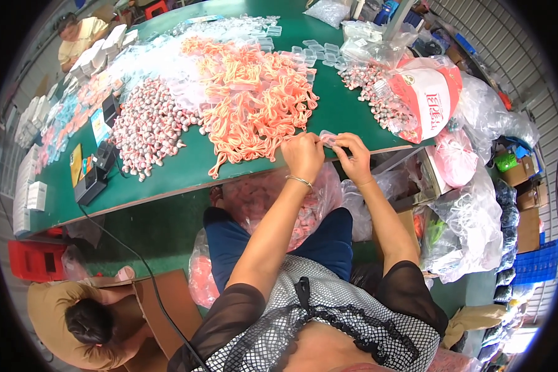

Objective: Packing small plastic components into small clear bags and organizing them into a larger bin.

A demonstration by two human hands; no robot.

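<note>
A small clear plastic box (328,138) is being held up between both hands, over the front edge of the green table (343,110), just right of the orange cord pile (260,102). Its left end is being pinched by the left hand (302,155), fingers curled, some tips hidden; its right side is being gripped by thumb and fingers of the right hand (355,162). Whether the lid is being pressed shut or pried open: cannot tell. Step in hand, as judged: the box is being worked by fingertips. Next move probably calls for one end being kept steady while the other is being pushed or pulled. More clear boxes (313,54) are being kept behind.
</note>
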